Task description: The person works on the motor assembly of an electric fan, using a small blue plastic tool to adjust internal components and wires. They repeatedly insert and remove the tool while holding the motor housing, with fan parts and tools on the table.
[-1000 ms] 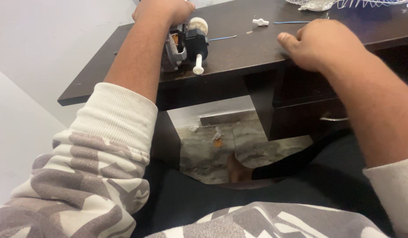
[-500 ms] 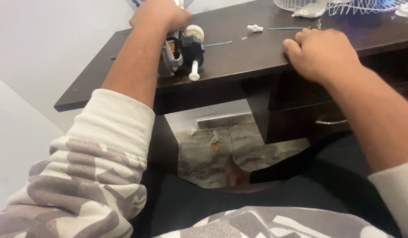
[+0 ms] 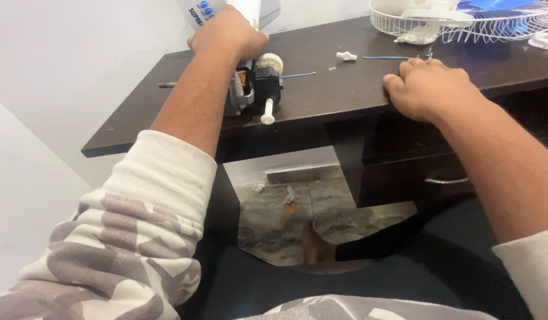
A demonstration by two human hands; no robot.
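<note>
Steadying is the step in hand, as far as the head view lets one judge: the left hand is curled, fingers pressed together and knuckles up, over the top of a small fan motor of grey metal and black plastic that stands near the front edge of the dark brown wooden desk, to the left of its middle. Whether the fingers truly clamp the motor or only the grey-white fan housing with blue buttons just behind it cannot be told, since the hand hides the contact. A white plastic shaft sticks out of the motor, and that gives its long axis: it runs from the back of the desk toward the person, with the rounded shaft tip pointing at the desk's front edge and slightly down. A thin blue wire trails off to the right of the motor. The right hand lies well apart from it, loosely closed, fingers folded over the front edge of the desk and holding nothing that shows. Just beyond it lie a small white plastic knob and a second blue wire, and farther back a white wire fan guard. By my reading, any next move calls for a firm left grip so the motor does not tip forward, and for the free right hand to come across.
</note>
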